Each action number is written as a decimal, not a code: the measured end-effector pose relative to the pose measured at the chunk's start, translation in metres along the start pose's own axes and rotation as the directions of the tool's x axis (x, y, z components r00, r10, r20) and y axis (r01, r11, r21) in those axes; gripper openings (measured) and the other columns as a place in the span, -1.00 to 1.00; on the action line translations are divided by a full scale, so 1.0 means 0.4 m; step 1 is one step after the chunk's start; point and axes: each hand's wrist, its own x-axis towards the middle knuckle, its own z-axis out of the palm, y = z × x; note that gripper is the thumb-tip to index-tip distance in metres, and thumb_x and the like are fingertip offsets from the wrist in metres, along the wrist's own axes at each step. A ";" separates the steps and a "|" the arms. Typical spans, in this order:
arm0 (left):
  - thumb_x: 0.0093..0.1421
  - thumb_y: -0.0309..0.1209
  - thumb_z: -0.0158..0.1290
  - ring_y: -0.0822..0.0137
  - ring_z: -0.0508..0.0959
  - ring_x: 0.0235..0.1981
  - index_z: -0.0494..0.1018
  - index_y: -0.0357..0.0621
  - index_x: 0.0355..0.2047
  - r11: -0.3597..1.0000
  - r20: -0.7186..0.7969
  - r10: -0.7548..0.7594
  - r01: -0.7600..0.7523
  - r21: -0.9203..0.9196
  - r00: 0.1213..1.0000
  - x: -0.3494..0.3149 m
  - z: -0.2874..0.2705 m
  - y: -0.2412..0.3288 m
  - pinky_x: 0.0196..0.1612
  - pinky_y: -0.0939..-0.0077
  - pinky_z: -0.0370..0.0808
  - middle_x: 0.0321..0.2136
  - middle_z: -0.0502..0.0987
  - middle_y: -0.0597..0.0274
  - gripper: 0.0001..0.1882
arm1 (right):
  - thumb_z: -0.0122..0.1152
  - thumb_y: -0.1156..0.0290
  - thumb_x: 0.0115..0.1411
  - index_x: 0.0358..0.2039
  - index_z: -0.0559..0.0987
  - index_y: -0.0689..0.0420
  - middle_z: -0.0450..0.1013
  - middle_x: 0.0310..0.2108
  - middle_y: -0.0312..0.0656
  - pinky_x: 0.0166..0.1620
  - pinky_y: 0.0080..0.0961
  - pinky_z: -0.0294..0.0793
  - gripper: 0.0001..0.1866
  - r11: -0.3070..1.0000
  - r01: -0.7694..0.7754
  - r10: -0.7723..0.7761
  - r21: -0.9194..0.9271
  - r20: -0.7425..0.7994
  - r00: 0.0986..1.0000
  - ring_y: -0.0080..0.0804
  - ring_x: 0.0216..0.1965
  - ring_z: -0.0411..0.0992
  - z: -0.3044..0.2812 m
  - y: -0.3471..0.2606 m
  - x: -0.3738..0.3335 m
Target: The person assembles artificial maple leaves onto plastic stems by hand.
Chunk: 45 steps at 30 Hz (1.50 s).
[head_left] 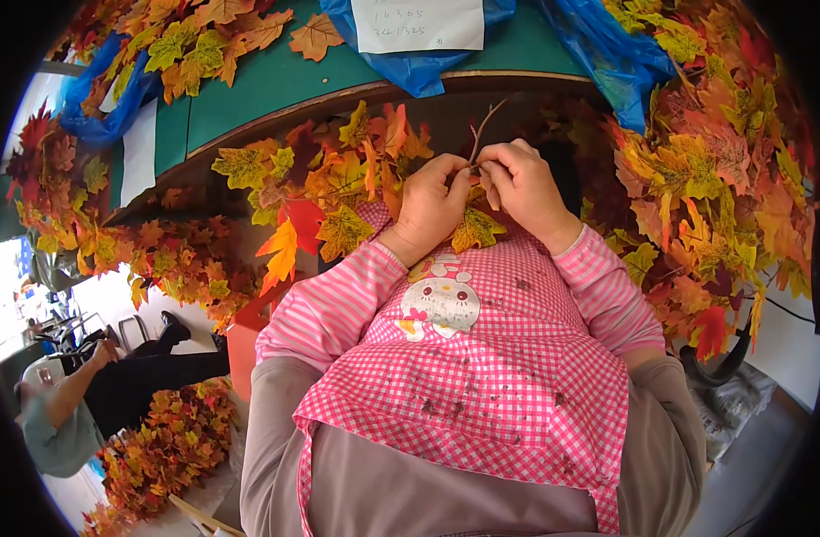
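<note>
Both of my hands meet in front of my chest, at the edge of the green table. My left hand (428, 201) is closed in a pinch round the brown stem of an artificial maple-leaf branch (347, 174). Close against it, my right hand (525, 183) pinches the same stem with thumb and bent fingers. A thin forked end of the stem (482, 127) sticks up between the hands. Yellow, orange and red leaves spread out to the left of my left hand, and a yellow leaf (475, 230) hangs below the hands. My fingertips partly hide the stem.
A green table (276, 103) bears leaves, blue plastic bags (598, 54) and a white paper (419, 25). Leaf garlands (714, 170) crowd the right side, and others (141, 251) hang at left. Another person (79, 403) sits at lower left beside a leaf heap (173, 443).
</note>
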 end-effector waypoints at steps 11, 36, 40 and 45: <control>0.13 -0.52 0.05 0.01 0.56 -0.38 0.46 -0.26 -0.35 0.991 0.025 0.094 -0.096 0.091 0.995 0.006 -0.028 0.002 -0.35 0.30 0.47 -0.43 0.51 -0.01 -0.92 | 0.20 0.43 0.11 -0.34 0.60 0.16 0.50 -0.36 -0.04 -0.26 -0.32 0.45 -0.88 0.994 -0.086 0.079 0.066 0.113 0.991 -0.09 -0.34 0.46 0.003 -0.010 0.018; 0.18 -0.45 0.07 0.27 0.59 -0.37 0.52 -0.26 -0.22 0.985 0.141 0.039 -0.061 0.161 0.989 0.042 -0.079 0.121 -0.32 0.43 0.50 -0.38 0.58 0.08 -0.81 | 0.19 0.61 0.05 -0.36 0.49 0.21 0.44 -0.40 -0.13 -0.27 -0.35 0.43 -0.89 0.956 0.292 -0.292 -0.018 -0.041 0.955 -0.14 -0.33 0.42 -0.060 -0.059 0.053; 0.24 -0.46 0.06 0.53 0.53 -0.40 0.50 -0.31 -0.20 0.964 0.123 -0.146 0.169 -0.205 0.982 0.043 -0.037 0.077 -0.35 0.60 0.48 -0.43 0.57 0.23 -0.82 | 0.17 0.65 0.05 -0.33 0.49 0.23 0.43 -0.39 -0.12 -0.28 -0.40 0.42 -0.85 0.955 0.297 -0.296 -0.003 -0.105 0.949 -0.18 -0.33 0.41 -0.047 -0.055 0.043; 0.21 -0.46 0.05 0.35 0.56 -0.40 0.50 -0.31 -0.25 0.970 0.079 -0.157 0.168 -0.176 0.985 0.044 -0.022 0.088 -0.35 0.51 0.49 -0.43 0.57 0.15 -0.84 | 0.17 0.62 0.05 -0.34 0.50 0.22 0.43 -0.39 -0.11 -0.26 -0.39 0.43 -0.87 0.973 0.218 -0.199 0.075 -0.207 0.958 -0.15 -0.31 0.43 -0.026 -0.051 0.024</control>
